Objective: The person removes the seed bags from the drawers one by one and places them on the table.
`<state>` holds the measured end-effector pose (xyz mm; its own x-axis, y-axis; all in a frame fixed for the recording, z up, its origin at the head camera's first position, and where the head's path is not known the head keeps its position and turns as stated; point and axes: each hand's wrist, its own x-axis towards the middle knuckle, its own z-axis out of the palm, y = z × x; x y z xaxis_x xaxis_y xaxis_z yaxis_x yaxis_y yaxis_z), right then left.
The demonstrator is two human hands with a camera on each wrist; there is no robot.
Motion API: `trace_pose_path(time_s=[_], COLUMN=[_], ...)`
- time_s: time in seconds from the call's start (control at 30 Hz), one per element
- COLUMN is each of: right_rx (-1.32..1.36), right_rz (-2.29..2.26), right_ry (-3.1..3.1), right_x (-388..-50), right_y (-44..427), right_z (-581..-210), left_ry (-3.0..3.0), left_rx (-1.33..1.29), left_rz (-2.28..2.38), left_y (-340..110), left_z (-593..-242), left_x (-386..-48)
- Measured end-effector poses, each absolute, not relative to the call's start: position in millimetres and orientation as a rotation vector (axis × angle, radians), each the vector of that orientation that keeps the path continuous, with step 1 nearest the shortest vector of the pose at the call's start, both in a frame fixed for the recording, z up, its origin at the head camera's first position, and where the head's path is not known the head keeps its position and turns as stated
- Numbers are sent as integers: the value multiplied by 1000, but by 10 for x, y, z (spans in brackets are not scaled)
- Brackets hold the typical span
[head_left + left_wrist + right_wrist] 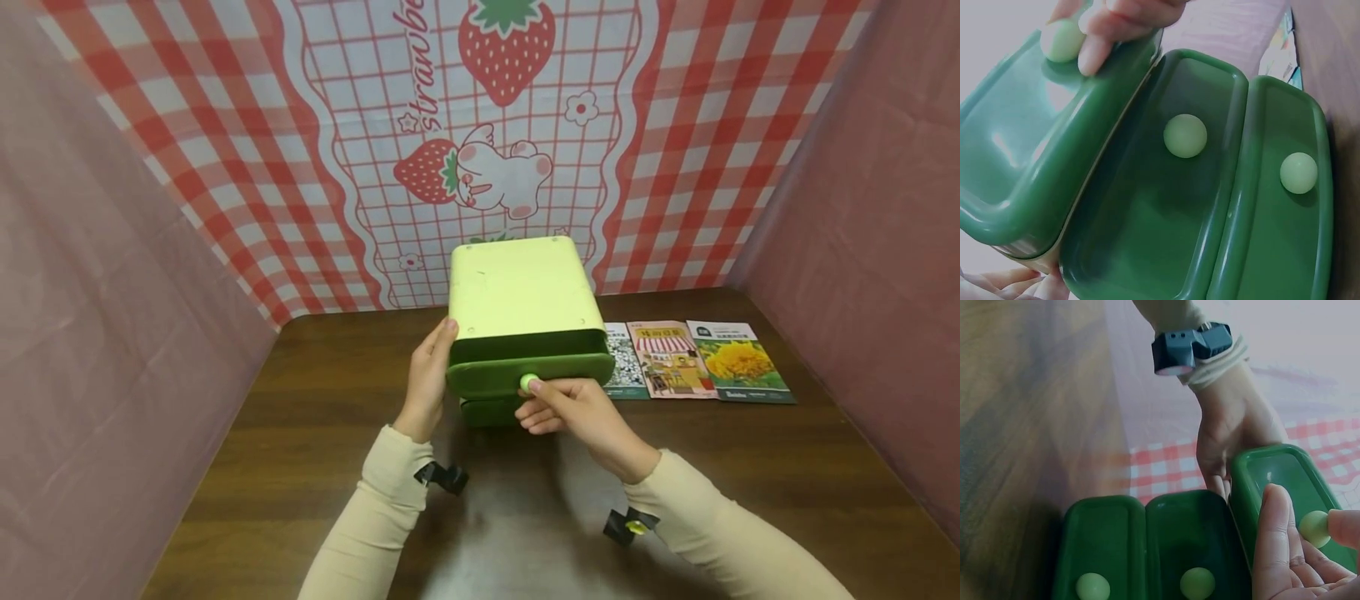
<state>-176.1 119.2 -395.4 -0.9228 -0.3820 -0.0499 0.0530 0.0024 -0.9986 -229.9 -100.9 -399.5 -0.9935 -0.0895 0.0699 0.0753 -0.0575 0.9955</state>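
Note:
A small cabinet (pixel 525 287) with a pale yellow-green shell and green drawers stands on the table. Its top drawer (pixel 487 377) is pulled partly out; the lower two drawers, with round knobs, look closed in the left wrist view. My right hand (pixel 581 417) pinches the top drawer's knob (pixel 529 383) between thumb and finger. Against the cabinet's left side rests my left hand (pixel 429 375), fingers extended along the shell. The right wrist view shows the right hand (pixel 1297 556) at the knob (pixel 1315 528) and the left hand (pixel 1235 431) behind the drawer. The drawer's contents are hidden.
Several printed cards or booklets lie right of the cabinet, among them a pink one (pixel 675 358) and one with a yellow flower (pixel 741 362). A red-and-white checked cloth (pixel 262 167) hangs behind the wooden table (pixel 300 467), with pink cloth at both sides.

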Motion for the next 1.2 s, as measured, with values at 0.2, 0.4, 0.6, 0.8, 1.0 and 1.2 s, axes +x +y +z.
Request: trace_pose_path(time_s=[0.2,0.4,0.6,0.8,1.0,1.2], right_rx=[-322,-285,-269,-246,-232,-264], right_rz=[-2024,-2035,-2047,-2072,-2080,-2041], right_ry=[1970,1983,2001,1993,1992,2017], right_x=[-1855,-1937,-2014,-2076,-2096,-2067], right_y=[1176,1149,1130,1108,1100,1120], right_z=[-3958,-3960,-3962,-3963,-3960,-3946], left_ry=[-2078,-2057,-2037,-2014,-2023,-2055], left_rx=[20,20,34,39,50,79], left_rz=[-2229,-2258,-2284,-2307,-2300,-2275], left_y=[-1004,-992,-983,-976,-975,-985], left_z=[-3966,-3946,-3941,-3923,-3924,-3940], left_x=[-2287,-2277,-2271,-2268,-2267,-2273])
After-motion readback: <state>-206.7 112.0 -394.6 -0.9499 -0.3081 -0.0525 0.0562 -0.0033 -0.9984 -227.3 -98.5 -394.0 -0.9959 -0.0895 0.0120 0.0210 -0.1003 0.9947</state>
